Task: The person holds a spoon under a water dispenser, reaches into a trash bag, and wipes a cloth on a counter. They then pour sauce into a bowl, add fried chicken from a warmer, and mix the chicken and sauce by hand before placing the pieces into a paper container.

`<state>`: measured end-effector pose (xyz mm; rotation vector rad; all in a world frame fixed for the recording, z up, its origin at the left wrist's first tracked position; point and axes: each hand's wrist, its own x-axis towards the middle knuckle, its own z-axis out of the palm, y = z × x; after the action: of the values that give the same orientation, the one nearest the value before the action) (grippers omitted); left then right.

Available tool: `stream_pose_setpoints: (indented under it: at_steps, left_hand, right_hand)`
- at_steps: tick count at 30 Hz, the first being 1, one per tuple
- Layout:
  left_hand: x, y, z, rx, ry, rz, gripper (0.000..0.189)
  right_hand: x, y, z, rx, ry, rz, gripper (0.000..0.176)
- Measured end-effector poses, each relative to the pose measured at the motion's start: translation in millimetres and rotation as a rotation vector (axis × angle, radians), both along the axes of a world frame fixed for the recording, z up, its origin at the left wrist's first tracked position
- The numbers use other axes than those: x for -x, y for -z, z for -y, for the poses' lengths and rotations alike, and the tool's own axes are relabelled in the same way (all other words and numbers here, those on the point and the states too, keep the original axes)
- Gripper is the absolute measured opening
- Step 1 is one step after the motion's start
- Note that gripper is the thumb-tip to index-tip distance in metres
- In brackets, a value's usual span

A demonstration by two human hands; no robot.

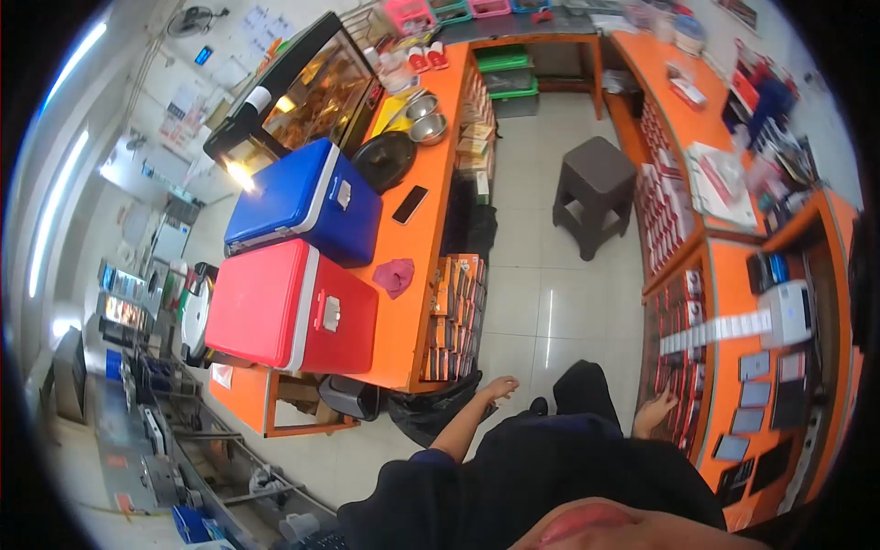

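Note:
My left hand [500, 389] hangs beside my body with its fingers loosely apart and nothing in it. It is nearest to a black plastic bag [433, 410] at the foot of the orange counter. My right hand [652, 415] is at the low shelf on the right, its fingers stretched out by the stacked red and white boxes [680, 367]. A long strip of white paper labels [720, 330] trails from a white printer [788, 313] over the front of that shelf, above my right hand.
On the left orange counter [417, 238] stand a red cooler box [261, 307], a blue cooler box [289, 197], a phone [410, 204], a pink cloth [394, 277] and a lit food display case [316, 101]. A dark plastic stool [596, 183] occupies the aisle. Several tablets [755, 394] lie on the right counter.

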<state>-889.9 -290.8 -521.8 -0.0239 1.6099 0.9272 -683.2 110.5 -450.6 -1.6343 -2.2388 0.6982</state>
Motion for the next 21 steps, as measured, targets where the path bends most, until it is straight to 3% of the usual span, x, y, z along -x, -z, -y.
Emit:
stream_pose_setpoints:
  at_steps: [1, 3, 4, 6, 7, 8, 9, 11, 12, 13, 14, 15, 16, 17, 18, 19, 21]
  left_hand:
    - [18, -20, -15, -0.005, 0.083, 0.011, 0.066]
    - [51, -55, -45, -0.006, 0.162, 0.015, 0.07]
    - [62, -65, -60, 0.137, 0.255, 0.13, 0.074]
    - [113, -86, -86, 0.273, 0.329, 0.234, 0.078]
    - [150, -100, -89, 0.09, 0.294, 0.205, 0.077]
    - [181, -119, -90, -0.091, 0.251, 0.18, 0.077]
    - [222, -137, -102, 0.2, 0.158, 0.272, 0.069]
    - [297, -135, -89, 0.051, 0.235, 0.167, 0.06]
    - [335, -138, -77, -0.033, 0.183, -0.013, 0.053]
    - [370, -148, -67, -0.115, 0.134, -0.195, 0.048]
    - [396, -166, -61, -0.11, -0.133, -0.346, 0.041]
    - [417, -182, -56, -0.103, -0.4, -0.488, 0.035]
    - [438, -169, -39, -0.186, -0.487, -0.883, 0.028]
    - [461, -189, -43, -0.18, -0.71, -0.964, 0.028]
    - [474, -234, -51, -0.099, -0.837, -0.876, 0.028]
    - [490, -268, -53, -0.021, -0.958, -0.786, 0.028]
    - [534, -253, -24, 0.008, -0.948, -0.911, 0.025]
  right_hand:
    - [19, 53, -15, 0.163, 0.142, 0.133, 0.053]
    - [42, 106, -41, 0.491, -1.281, 0.303, 0.055]
    - [70, 102, -50, 0.491, -1.29, 0.306, 0.055]
    - [135, 86, -76, 0.379, -0.811, 0.48, 0.051]
    - [174, 85, -90, 0.526, -0.393, 0.19, 0.034]
    - [211, 96, -114, 0.528, -0.423, 0.197, 0.034]
    - [263, 102, -152, 0.554, -0.41, 0.081, 0.03]
    - [350, 112, -203, 0.643, -0.378, -0.12, 0.024]
    - [395, 116, -215, 0.688, -0.348, -0.231, 0.023]
    - [455, 98, -224, 0.522, -0.512, -0.172, 0.027]
    - [518, 78, -236, 0.348, -0.668, -0.111, 0.032]
    - [584, 104, -255, 0.188, -0.664, -0.097, 0.025]
    - [649, 52, -248, 0.294, -0.809, -0.172, 0.034]
    - [712, 15, -232, 0.304, -0.839, -0.293, 0.044]
    - [768, -26, -211, 0.352, -0.888, -0.434, 0.045]
    - [824, -50, -204, 0.58, -0.846, -0.289, 0.048]
    - [899, -135, -152, 0.95, -0.793, -0.376, 0.041]
